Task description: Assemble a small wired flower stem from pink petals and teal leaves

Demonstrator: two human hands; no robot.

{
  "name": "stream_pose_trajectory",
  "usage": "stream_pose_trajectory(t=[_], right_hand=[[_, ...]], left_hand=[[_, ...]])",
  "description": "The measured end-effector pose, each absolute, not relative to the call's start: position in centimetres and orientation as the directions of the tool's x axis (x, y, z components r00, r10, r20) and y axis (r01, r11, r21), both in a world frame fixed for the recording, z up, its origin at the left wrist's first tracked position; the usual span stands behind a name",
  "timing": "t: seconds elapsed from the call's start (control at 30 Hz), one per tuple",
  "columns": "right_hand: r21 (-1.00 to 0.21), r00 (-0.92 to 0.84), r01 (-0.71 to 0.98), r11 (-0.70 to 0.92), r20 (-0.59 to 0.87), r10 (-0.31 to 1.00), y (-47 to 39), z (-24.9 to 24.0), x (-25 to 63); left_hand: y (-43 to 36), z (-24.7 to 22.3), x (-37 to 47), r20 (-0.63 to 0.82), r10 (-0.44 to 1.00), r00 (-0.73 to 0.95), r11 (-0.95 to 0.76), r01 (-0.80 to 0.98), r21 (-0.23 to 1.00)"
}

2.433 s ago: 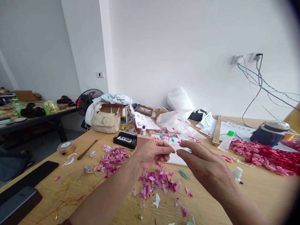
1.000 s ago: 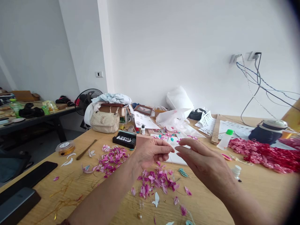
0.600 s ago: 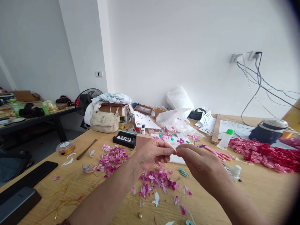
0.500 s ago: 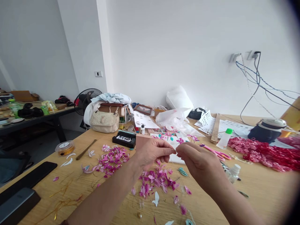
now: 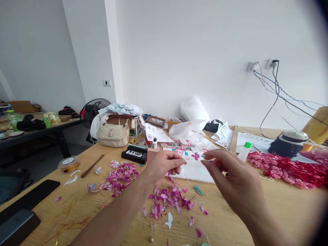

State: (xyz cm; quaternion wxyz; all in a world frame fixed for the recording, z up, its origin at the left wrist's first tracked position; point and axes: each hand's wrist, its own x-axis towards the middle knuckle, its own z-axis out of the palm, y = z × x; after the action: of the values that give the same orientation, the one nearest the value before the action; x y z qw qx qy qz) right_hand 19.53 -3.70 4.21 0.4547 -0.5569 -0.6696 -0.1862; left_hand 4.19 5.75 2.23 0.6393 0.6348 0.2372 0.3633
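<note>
My left hand (image 5: pixel 166 166) is raised above the table, thumb and forefinger pinched together. What they hold is too fine to make out; a faint thread-like line shows just below. To its right, my right hand (image 5: pixel 234 181) is held apart, with a small gap between thumb and forefinger tips. A tiny teal spot shows by those fingertips; I cannot tell whether it is held or lies behind. Below the hands lie loose pink petals (image 5: pixel 171 198), a teal leaf (image 5: pixel 198 190) and a white petal-shaped piece (image 5: pixel 169 220). Behind them is a white sheet (image 5: pixel 191 173) with a pink flower (image 5: pixel 195 156).
More pink petals (image 5: pixel 123 176) lie left, near a black tray (image 5: pixel 133 158) and a flat wooden stick (image 5: pixel 92 166). On the right stand a green-capped bottle (image 5: pixel 245 152) and a dark blue pot (image 5: pixel 288 145), beside heaped red-pink strands (image 5: pixel 287 171). A beige bag (image 5: pixel 112 135) sits behind.
My right hand has moved right, away from my left hand, and its fingertips have parted. My left hand keeps its pinch and has shifted slightly left in view. The view has turned slightly.
</note>
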Motion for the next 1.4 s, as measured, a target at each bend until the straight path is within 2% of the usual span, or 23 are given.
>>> stream_pose_trajectory(t=[0.07,0.13,0.23,0.33,0.4,0.5,0.63,0.73,0.8,0.87,0.93,1.0,1.03,1.13,1.2,1.27,1.33,1.4], right_hand=[[0.008,-0.216,0.920,0.393,0.845,0.489,-3.7,4.2,19.5],[0.172,-0.347,0.915,0.365,0.796,0.496,-3.5,4.0,19.5],[0.267,-0.392,0.917,0.296,0.738,0.549,-3.0,3.4,19.8],[0.293,-0.436,0.896,0.333,0.720,0.540,-2.8,3.0,20.3],[0.253,-0.444,0.883,0.395,0.722,0.531,-2.9,3.0,20.4],[0.130,-0.425,0.858,0.497,0.722,0.545,-3.0,3.1,20.3],[-0.067,-0.298,0.871,0.487,0.715,0.632,-3.0,3.4,19.6],[-0.269,-0.108,0.873,0.407,0.706,0.700,-2.8,3.2,19.1],[-0.426,0.027,0.839,0.338,0.653,0.757,-2.6,2.9,18.9],[-0.589,0.133,0.758,0.279,0.559,0.818,-2.3,2.5,18.9],[-0.736,0.198,0.631,0.246,0.459,0.866,-2.0,2.3,18.9],[-0.836,0.227,0.497,0.232,0.383,0.896,-1.9,2.3,18.9],[-0.867,0.233,0.445,0.226,0.355,0.905,-1.8,2.3,18.9],[-0.908,0.213,0.361,0.212,0.302,0.929,-1.8,2.6,18.8],[-0.912,0.201,0.351,0.211,0.293,0.935,-1.9,2.8,18.8],[-0.873,0.219,0.439,0.214,0.334,0.917,-2.2,3.0,18.9],[-0.728,0.240,0.646,0.229,0.479,0.844,-2.6,3.3,19.3],[-0.467,0.124,0.839,0.280,0.665,0.736,-3.1,3.6,19.6]], left_hand=[[6.0,2.3,4.0,0.094,0.734,0.673,0.091,-0.234,0.968],[6.1,2.4,3.8,0.055,0.699,0.713,0.182,-0.252,0.950],[6.0,2.4,3.7,0.009,0.645,0.764,0.248,-0.220,0.944],[6.0,2.4,3.7,-0.015,0.610,0.792,0.261,-0.183,0.948],[6.0,2.3,3.8,-0.023,0.598,0.801,0.268,-0.173,0.948],[6.0,2.2,3.8,-0.018,0.595,0.804,0.267,-0.176,0.948],[5.7,2.3,3.8,0.011,0.632,0.775,0.187,-0.167,0.968],[5.2,2.5,4.0,0.077,0.680,0.729,0.022,-0.126,0.992],[4.9,2.6,4.1,0.195,0.720,0.667,-0.200,-0.070,0.977],[4.6,2.5,4.3,0.406,0.692,0.597,-0.506,-0.001,0.863],[4.4,2.5,4.4,0.599,0.564,0.568,-0.754,0.058,0.654],[4.3,2.5,4.5,0.684,0.451,0.573,-0.861,0.079,0.502],[4.2,2.4,4.5,0.697,0.431,0.573,-0.876,0.082,0.475],[4.2,2.4,4.6,0.687,0.465,0.558,-0.850,0.065,0.522],[4.3,2.3,4.7,0.645,0.539,0.542,-0.785,0.046,0.618],[4.5,2.3,4.7,0.539,0.654,0.530,-0.650,0.029,0.760],[4.9,2.2,4.6,0.382,0.749,0.542,-0.448,-0.011,0.894],[5.4,2.0,4.5,0.250,0.772,0.584,-0.246,-0.088,0.965]])
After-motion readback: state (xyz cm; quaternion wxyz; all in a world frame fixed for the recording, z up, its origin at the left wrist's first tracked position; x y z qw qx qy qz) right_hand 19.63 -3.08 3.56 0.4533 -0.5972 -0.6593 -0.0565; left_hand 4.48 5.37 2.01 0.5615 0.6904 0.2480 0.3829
